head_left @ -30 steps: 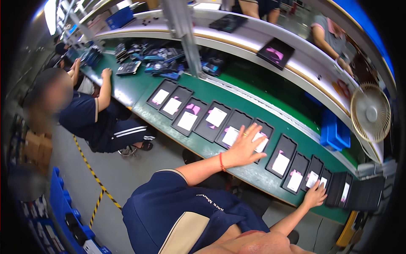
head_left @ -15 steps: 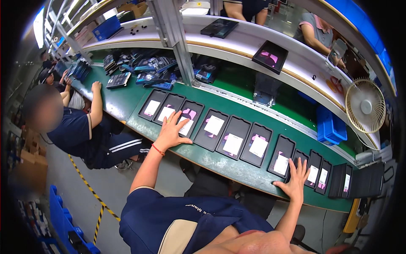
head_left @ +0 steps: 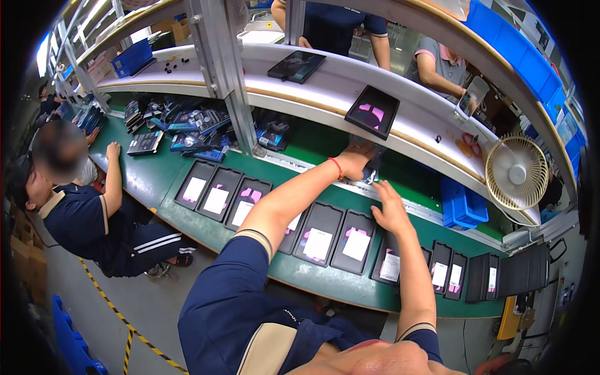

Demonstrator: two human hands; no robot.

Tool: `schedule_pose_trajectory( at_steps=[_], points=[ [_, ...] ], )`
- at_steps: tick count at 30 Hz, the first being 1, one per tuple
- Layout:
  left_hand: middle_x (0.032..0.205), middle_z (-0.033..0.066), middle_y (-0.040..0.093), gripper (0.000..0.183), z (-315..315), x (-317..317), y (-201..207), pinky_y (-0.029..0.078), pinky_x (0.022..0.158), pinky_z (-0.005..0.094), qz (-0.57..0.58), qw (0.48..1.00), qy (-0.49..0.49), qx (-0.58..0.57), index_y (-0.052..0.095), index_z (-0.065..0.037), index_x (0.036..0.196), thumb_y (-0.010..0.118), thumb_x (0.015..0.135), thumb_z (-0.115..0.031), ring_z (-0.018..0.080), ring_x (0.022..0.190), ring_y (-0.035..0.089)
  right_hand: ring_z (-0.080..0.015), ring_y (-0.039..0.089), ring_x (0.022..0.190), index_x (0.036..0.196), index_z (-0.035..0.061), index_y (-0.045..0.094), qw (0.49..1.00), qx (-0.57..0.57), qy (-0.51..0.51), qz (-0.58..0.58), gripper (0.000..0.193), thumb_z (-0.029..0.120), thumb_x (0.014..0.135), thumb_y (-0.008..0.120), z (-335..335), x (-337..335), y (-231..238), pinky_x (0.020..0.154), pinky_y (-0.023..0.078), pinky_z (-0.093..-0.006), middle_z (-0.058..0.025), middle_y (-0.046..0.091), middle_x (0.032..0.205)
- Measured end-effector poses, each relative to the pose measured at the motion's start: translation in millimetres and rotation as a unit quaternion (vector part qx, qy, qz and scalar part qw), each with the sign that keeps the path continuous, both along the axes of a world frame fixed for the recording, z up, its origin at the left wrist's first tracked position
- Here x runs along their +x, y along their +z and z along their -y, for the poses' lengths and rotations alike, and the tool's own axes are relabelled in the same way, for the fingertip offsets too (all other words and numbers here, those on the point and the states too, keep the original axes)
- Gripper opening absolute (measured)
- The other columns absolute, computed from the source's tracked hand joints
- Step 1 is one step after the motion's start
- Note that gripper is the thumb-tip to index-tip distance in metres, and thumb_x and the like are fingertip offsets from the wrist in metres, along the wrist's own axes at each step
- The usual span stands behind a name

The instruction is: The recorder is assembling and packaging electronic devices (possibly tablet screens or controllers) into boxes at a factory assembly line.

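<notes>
My left hand point(head_left: 355, 161) reaches across the green bench point(head_left: 134, 172) to a clear plastic bag point(head_left: 370, 175) under the shelf. Its fingers are stretched out over the bag; their tips are hard to make out. My right hand point(head_left: 390, 209) is raised a little to the right of it, open, fingers extended, with nothing in it. A row of black trays point(head_left: 355, 265) lies along the bench, each visible one holding a white card point(head_left: 317, 245) and several showing pink pieces. My forearms cover some trays in the middle and at the right.
One more black tray point(head_left: 382, 128) rests tilted on the shelf edge above my hands. A blue bin point(head_left: 462, 206) and a fan point(head_left: 517, 172) stand at the right. Packages point(head_left: 194, 122) lie piled at the left, near a seated co-worker point(head_left: 81, 212). People work beyond the shelf.
My left hand has left the trays and moved away from me to the plastic bag. My right hand has lifted off the trays at the right and moved forward and left.
</notes>
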State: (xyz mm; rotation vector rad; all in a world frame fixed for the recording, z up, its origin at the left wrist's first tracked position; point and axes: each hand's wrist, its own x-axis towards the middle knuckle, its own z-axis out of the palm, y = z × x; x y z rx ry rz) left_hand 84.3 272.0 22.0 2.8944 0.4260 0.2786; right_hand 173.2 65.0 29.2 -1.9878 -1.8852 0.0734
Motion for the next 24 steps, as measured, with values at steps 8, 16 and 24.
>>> schedule_pose_trajectory(
  at_steps=[8,16,24],
  points=[
    [0.125,0.0176,0.055,0.048,-23,10,13,0.044,0.096,0.0395,-0.014,0.999,-0.016,-0.041,0.054,-0.006,0.124,0.056,0.077,-0.014,0.0318,0.116,0.053,-0.0368,0.025,0.138,0.135,0.0089,0.042,0.999,-0.020,0.033,0.033,0.071,0.006,0.066,0.059,-64,10,-11,0.109,0.028,-0.0473,-0.0238,0.030,0.146],
    [0.132,0.0119,0.053,0.058,23,-206,42,0.041,0.100,0.0437,0.127,0.987,-0.001,0.102,0.052,-0.007,0.129,0.052,0.072,0.002,0.0291,0.123,0.050,-0.0376,0.023,0.139,0.140,0.0225,0.040,0.991,-0.118,0.036,0.054,0.082,0.015,0.063,0.066,-101,10,-6,0.112,0.026,-0.0453,-0.0242,0.024,0.149],
    [0.126,0.0065,0.059,0.053,16,-423,29,0.043,0.094,0.0458,0.060,0.937,0.259,0.229,0.059,-0.021,0.123,0.053,0.074,-0.001,0.0255,0.117,0.055,-0.0408,0.028,0.135,0.141,0.0163,0.038,0.983,-0.146,0.059,0.093,0.083,0.008,0.062,0.062,-103,20,6,0.111,0.030,-0.0393,-0.0293,0.025,0.146]
  ],
)
